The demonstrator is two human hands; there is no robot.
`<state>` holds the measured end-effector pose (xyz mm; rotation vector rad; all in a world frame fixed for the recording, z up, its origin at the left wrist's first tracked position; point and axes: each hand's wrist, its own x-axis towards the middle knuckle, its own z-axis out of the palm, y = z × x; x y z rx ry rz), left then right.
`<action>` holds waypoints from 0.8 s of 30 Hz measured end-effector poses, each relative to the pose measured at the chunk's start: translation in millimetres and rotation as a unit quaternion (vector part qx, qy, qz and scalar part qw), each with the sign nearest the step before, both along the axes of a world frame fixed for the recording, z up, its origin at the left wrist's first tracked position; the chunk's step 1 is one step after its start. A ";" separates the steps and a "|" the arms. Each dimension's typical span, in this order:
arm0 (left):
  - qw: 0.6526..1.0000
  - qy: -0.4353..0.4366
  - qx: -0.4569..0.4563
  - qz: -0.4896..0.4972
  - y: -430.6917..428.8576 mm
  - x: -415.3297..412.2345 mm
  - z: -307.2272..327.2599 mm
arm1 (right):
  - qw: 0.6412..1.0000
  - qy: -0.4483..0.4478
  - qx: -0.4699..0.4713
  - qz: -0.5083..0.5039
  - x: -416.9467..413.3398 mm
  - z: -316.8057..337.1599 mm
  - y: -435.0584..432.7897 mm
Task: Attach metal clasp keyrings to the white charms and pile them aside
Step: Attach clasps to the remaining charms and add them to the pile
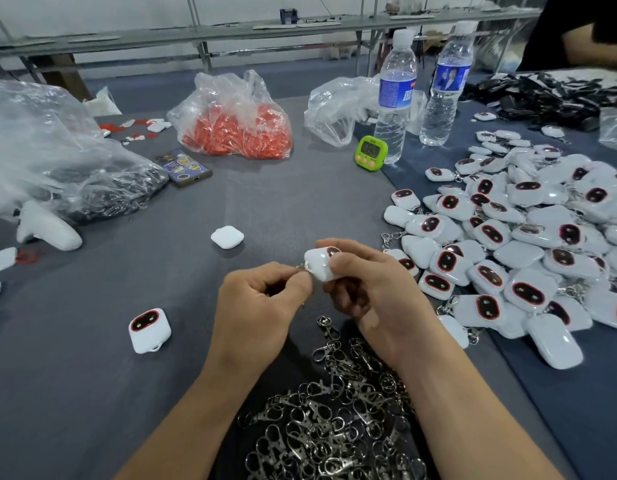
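My right hand [365, 282] grips a white charm [319, 263] with a dark red-rimmed face, held above the grey table. My left hand [262, 299] pinches a small metal clasp keyring [302, 267] at the charm's left edge. A heap of loose metal clasp keyrings [334, 410] lies between my forearms near the front edge. A big pile of white charms with clasps [528, 244] covers the right side. Two single charms lie apart on the table, one face up [149, 330] at the left and one face down [227, 237] beyond my hands.
Clear bags stand at the back: one with red pieces [234, 129], one crumpled at the left [57, 150]. Two water bottles [395, 95] and a green timer [371, 152] stand behind the pile. A phone [182, 167] lies at the left. Another person's arm [584, 36] shows top right.
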<state>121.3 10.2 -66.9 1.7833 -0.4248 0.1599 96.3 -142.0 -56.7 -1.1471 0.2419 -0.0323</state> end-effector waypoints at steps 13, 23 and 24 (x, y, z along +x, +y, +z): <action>0.929 -0.172 0.327 -0.016 5.6 0.3 -8.8 | 0.970 -0.082 -0.227 -0.042 -2.7 -4.4 12.2; 0.973 -0.078 0.217 0.025 5.2 1.2 -7.1 | 0.998 0.012 -0.043 -0.051 2.6 -2.4 2.1; 0.980 -0.069 0.184 0.017 4.6 0.2 -4.7 | 0.998 0.017 -0.031 -0.046 2.9 -2.0 1.6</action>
